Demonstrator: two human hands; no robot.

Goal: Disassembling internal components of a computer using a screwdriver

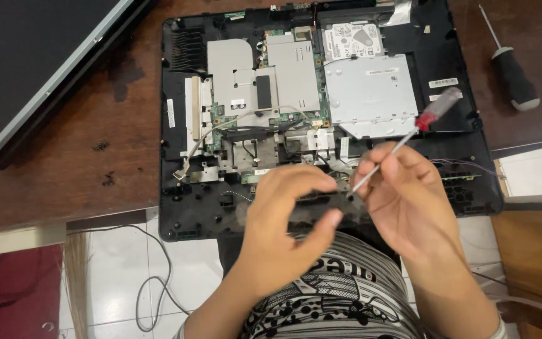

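Left hand (pixel 286 210): my fingers pinch a black strip (pixel 312 210); its middle is blurred, hard to read.
Right hand (pixel 403 194): fingers grasp one red-handled screwdriver (pixel 403 143), tip at the strip.
Chassis: one opened computer chassis (pixel 177 207) on the counter (pixel 64 144), near edge hidden by my hands.
Far right: a second screwdriver (pixel 512 72), black-handled.

The left hand (pixel 283 216) is hiding most of a black part (pixel 321 210); the red-handled screwdriver (pixel 409 135) is blurring toward centre right.

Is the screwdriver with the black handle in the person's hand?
No, the black-handled screwdriver lies alone on the table; the right hand holds a red-handled screwdriver.
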